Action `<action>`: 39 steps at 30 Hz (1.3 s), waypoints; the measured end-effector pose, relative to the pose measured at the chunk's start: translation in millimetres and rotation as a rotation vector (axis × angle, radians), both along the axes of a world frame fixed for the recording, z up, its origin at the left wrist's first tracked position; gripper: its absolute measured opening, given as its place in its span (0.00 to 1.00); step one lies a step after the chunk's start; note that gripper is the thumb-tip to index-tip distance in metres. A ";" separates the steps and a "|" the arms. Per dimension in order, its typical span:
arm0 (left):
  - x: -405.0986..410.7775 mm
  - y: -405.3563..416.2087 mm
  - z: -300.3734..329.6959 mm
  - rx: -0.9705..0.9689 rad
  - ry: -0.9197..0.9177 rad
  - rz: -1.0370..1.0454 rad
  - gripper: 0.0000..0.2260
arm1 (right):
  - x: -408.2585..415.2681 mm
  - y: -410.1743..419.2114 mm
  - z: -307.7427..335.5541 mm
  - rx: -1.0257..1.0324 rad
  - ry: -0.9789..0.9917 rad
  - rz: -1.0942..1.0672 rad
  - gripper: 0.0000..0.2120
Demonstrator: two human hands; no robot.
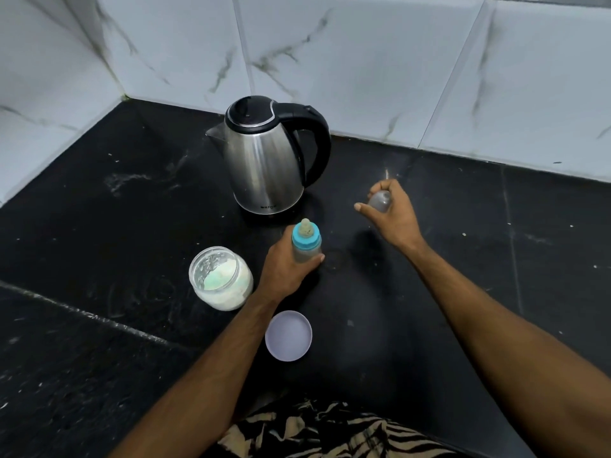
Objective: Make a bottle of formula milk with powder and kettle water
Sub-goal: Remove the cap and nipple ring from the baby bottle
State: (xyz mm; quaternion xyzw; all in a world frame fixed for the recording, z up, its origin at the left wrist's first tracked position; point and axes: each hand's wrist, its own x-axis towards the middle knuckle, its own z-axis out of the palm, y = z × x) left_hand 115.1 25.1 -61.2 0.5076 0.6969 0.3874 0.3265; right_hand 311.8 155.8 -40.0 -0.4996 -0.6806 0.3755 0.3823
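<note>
Baby bottle [306, 245], frame centre: gripped upright by left hand [287, 269]. Clear cap [380, 200] (right of bottle): clutched in right hand [393, 214]. Kettle [264, 157] behind, on counter [99, 226].

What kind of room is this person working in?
Most likely a home kitchen: a dark stone counter in a corner of white marbled wall tiles, with an electric kettle and an open jar of white powder on it.

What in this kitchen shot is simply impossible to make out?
Head view only:
- Water in the kettle: hidden by its shut lid and steel wall.
- Contents of the bottle: left hand covers its lower body.
- Clear cap: mostly covered by right hand.
- Kettle's brand lettering: too small.
</note>
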 end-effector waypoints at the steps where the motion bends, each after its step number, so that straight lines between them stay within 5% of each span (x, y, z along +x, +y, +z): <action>1: -0.1 0.1 0.1 0.001 -0.001 -0.002 0.30 | 4.1 0.9 -5.9 -0.013 -0.007 -0.018 0.18; 13: 3.1 0.5 2.1 -0.014 0.019 0.011 0.32 | 17.9 -13.9 -46.9 -0.134 -0.144 -0.075 0.19; 19: 4.2 1.0 0.0 -0.028 -0.009 0.017 0.32 | 8.7 -28.4 -26.9 0.043 -0.187 -0.144 0.25; 24: 2.8 -1.5 -1.5 -0.039 -0.062 0.035 0.27 | -38.6 -67.0 10.7 0.211 0.043 -0.048 0.24; 30: 7.1 -0.1 -2.0 -0.075 0.080 -0.009 0.18 | -94.7 -106.4 0.1 -0.096 0.026 0.131 0.34; 39: 6.2 2.4 -6.3 -0.080 0.085 0.092 0.15 | -111.0 -86.2 -10.6 -0.001 0.090 0.042 0.11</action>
